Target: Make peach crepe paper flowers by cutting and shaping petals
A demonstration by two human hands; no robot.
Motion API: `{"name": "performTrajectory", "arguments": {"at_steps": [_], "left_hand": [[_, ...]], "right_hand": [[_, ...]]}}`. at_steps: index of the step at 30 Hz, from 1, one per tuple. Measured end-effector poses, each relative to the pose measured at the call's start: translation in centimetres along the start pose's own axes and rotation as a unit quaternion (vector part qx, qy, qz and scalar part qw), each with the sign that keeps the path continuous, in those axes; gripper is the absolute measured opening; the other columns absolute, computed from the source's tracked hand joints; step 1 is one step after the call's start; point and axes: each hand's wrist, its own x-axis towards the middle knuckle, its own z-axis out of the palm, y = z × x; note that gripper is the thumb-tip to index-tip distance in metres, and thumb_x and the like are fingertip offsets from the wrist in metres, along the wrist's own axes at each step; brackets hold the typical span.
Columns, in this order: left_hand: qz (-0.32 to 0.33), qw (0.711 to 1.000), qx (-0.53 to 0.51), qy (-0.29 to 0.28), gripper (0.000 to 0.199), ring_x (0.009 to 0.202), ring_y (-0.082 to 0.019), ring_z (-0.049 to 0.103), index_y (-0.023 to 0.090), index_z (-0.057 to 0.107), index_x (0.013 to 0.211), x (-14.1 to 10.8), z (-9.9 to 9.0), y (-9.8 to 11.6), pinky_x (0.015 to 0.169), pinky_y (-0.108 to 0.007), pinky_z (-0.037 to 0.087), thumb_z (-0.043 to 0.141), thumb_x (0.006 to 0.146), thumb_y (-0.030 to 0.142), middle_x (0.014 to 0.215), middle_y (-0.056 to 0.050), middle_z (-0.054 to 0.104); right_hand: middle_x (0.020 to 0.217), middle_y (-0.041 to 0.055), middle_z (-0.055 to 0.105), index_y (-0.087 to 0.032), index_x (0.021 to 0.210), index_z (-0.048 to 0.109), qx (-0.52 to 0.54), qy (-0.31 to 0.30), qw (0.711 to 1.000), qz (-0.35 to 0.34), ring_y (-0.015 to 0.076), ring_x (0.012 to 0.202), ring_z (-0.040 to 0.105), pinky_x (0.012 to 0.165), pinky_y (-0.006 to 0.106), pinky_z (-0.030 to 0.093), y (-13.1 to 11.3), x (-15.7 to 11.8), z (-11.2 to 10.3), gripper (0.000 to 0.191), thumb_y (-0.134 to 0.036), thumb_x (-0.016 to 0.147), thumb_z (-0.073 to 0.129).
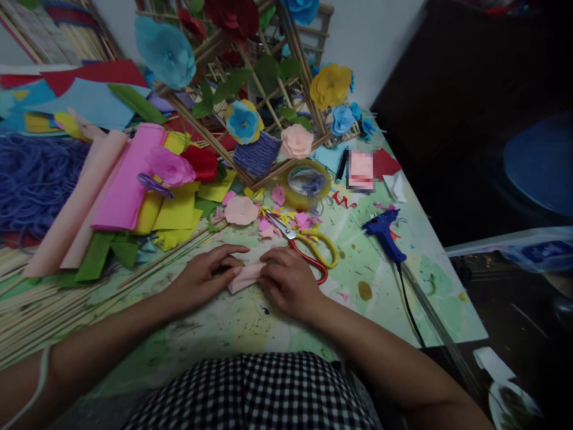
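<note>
Between my two hands, low over the table's front, lies a folded strip of pale pink crepe paper (246,278). My left hand (210,272) has its thumb and fingers closed on the strip's left end. The fingers of my right hand (289,278) are curled round its right end. Just behind my right hand rest scissors (308,242) with one red and one yellow handle, blades pointing back and left. A round, pale pink paper piece (241,211) sits beyond my left hand, beside pink and yellow paper scraps (302,220).
A stick lattice (286,107) with paper flowers stands at the back. Rolls of pink crepe paper (129,179) and purple yarn (36,179) occupy the left, above thin sticks (49,316). A tape roll (290,176) and a blue glue gun (385,233) with its cord lie right.
</note>
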Motion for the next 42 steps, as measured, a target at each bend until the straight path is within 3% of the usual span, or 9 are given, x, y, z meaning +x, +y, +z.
{"name": "performTrajectory", "arguments": {"at_steps": [5, 8, 13, 19, 23, 26, 29, 33, 42], "left_hand": [[0.030, 0.988, 0.084, 0.124, 0.018, 0.076, -0.017, 0.065, 0.019, 0.065, 0.091, 0.1, -0.6, -0.1, 0.068, -0.026, 0.051, 0.055, 0.084, 0.032, 0.085, -0.003, 0.071], [0.106, 0.981, 0.141, 0.085, 0.020, 0.080, -0.018, 0.067, 0.019, 0.071, 0.086, 0.2, -1.3, -0.2, 0.074, -0.027, 0.053, 0.051, 0.085, 0.025, 0.086, -0.004, 0.073], [0.176, 0.962, 0.207, 0.021, 0.035, 0.093, -0.018, 0.067, 0.020, 0.069, 0.109, 0.2, -1.5, -0.4, 0.082, -0.028, 0.053, 0.045, 0.083, 0.014, 0.101, -0.006, 0.072], [0.198, 0.945, 0.259, 0.038, 0.032, 0.095, -0.019, 0.066, 0.019, 0.065, 0.115, 0.1, -1.2, -0.8, 0.085, -0.030, 0.052, 0.053, 0.084, 0.020, 0.105, -0.007, 0.071], [0.247, 0.932, 0.261, 0.053, 0.023, 0.086, -0.017, 0.064, 0.016, 0.068, 0.106, 0.0, -1.1, -1.1, 0.077, -0.028, 0.052, 0.055, 0.087, 0.020, 0.094, -0.008, 0.070], [0.275, 0.919, 0.278, 0.044, 0.017, 0.077, -0.017, 0.060, 0.017, 0.071, 0.094, 0.0, -1.0, -0.8, 0.069, -0.028, 0.049, 0.055, 0.087, 0.018, 0.081, -0.006, 0.064], [0.285, 0.913, 0.291, 0.015, 0.013, 0.077, -0.017, 0.057, 0.017, 0.070, 0.086, -0.1, -0.9, -0.4, 0.069, -0.030, 0.046, 0.057, 0.086, 0.019, 0.081, -0.006, 0.062], [0.295, 0.916, 0.270, -0.035, 0.012, 0.086, -0.017, 0.058, 0.016, 0.068, 0.086, 0.0, -0.8, -0.3, 0.078, -0.031, 0.046, 0.056, 0.087, 0.015, 0.091, -0.007, 0.065], [0.234, 0.940, 0.248, -0.027, 0.016, 0.086, -0.016, 0.060, 0.019, 0.067, 0.091, 0.0, -0.9, -0.5, 0.079, -0.028, 0.047, 0.051, 0.091, 0.024, 0.090, -0.004, 0.067]], "right_hand": [[0.100, 0.0089, 0.065, -0.018, 0.077, 0.067, -0.061, 0.047, 0.995, -0.056, 0.0210, 0.099, 0.054, 0.082, 0.036, 0.042, 0.8, -0.4, 0.1, 0.022, -0.014, 0.088, 0.049], [0.098, 0.0074, 0.065, -0.020, 0.078, 0.069, -0.119, 0.061, 0.990, -0.046, 0.0209, 0.096, 0.054, 0.081, 0.036, 0.041, 1.4, -0.6, 0.2, 0.026, -0.016, 0.091, 0.047], [0.107, 0.0109, 0.062, -0.017, 0.090, 0.069, -0.149, 0.053, 0.987, 0.024, 0.0245, 0.104, 0.050, 0.091, 0.040, 0.039, 1.2, -0.8, -0.4, 0.024, -0.009, 0.081, 0.048], [0.123, 0.0127, 0.058, -0.013, 0.116, 0.058, -0.098, -0.049, 0.993, -0.043, 0.0285, 0.116, 0.044, 0.100, 0.046, 0.032, -0.5, -0.7, -0.8, 0.041, -0.024, 0.077, 0.055], [0.112, 0.0139, 0.063, -0.010, 0.110, 0.059, -0.131, -0.099, 0.986, -0.029, 0.0273, 0.104, 0.050, 0.093, 0.043, 0.036, -0.9, -0.4, -0.1, 0.037, -0.038, 0.086, 0.056], [0.097, 0.0118, 0.066, -0.012, 0.095, 0.063, -0.158, -0.101, 0.982, -0.033, 0.0242, 0.092, 0.053, 0.082, 0.039, 0.037, -0.7, -0.3, 0.4, 0.023, -0.032, 0.090, 0.052], [0.085, 0.0089, 0.065, -0.014, 0.081, 0.063, -0.177, -0.088, 0.979, -0.057, 0.0212, 0.083, 0.052, 0.075, 0.036, 0.036, -0.3, -0.5, 0.8, 0.017, -0.016, 0.088, 0.047], [0.082, 0.0086, 0.064, -0.014, 0.081, 0.064, -0.168, -0.073, 0.981, -0.055, 0.0210, 0.079, 0.050, 0.074, 0.036, 0.036, -0.1, -0.8, 0.7, 0.015, -0.014, 0.084, 0.049], [0.087, 0.0082, 0.065, -0.015, 0.084, 0.064, -0.147, -0.091, 0.985, -0.010, 0.0210, 0.084, 0.051, 0.078, 0.035, 0.036, -0.2, -0.6, 0.6, 0.017, -0.016, 0.088, 0.048]]}}
